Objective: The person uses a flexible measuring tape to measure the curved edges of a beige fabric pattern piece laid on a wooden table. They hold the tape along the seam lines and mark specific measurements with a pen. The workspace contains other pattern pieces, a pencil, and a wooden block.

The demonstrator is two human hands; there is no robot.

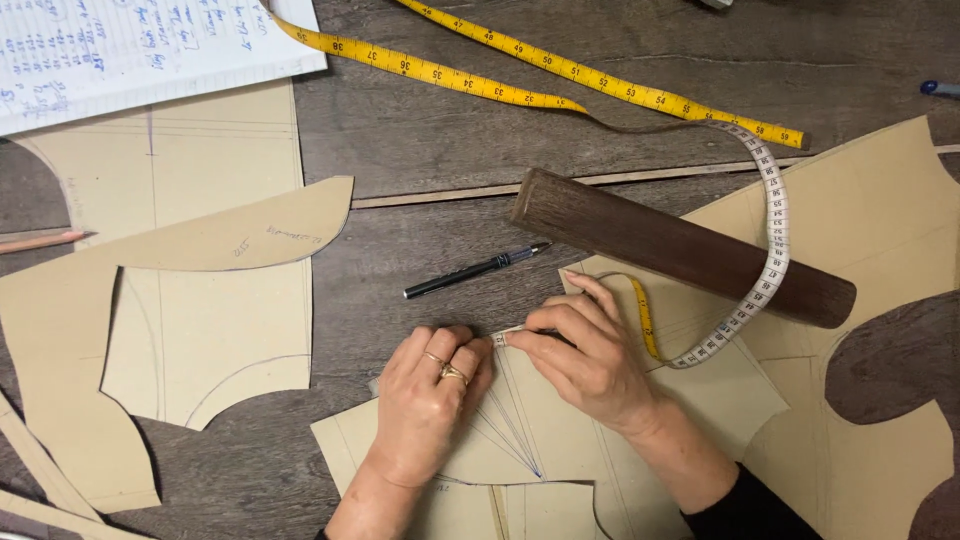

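My left hand (pixel 432 392), wearing rings, presses the end of a measuring tape (pixel 770 250) down on a tan cardboard pattern piece (pixel 520 430) with pencil lines fanning to a point. My right hand (pixel 590 355) pinches the same tape just to the right of that end and holds it along the pattern's edge. From there the tape loops right, white side up, curves over a dark wooden roller (pixel 680 245), and runs as a yellow band across the top of the table. A black pen (pixel 475 270) lies just above my hands.
More tan pattern pieces lie at left (pixel 200 300) and right (pixel 880 230) on the dark wooden table (pixel 420 130). A written notebook page (pixel 130 45) sits top left, a pencil (pixel 40 241) at the left edge, a blue pen tip (pixel 940 89) far right.
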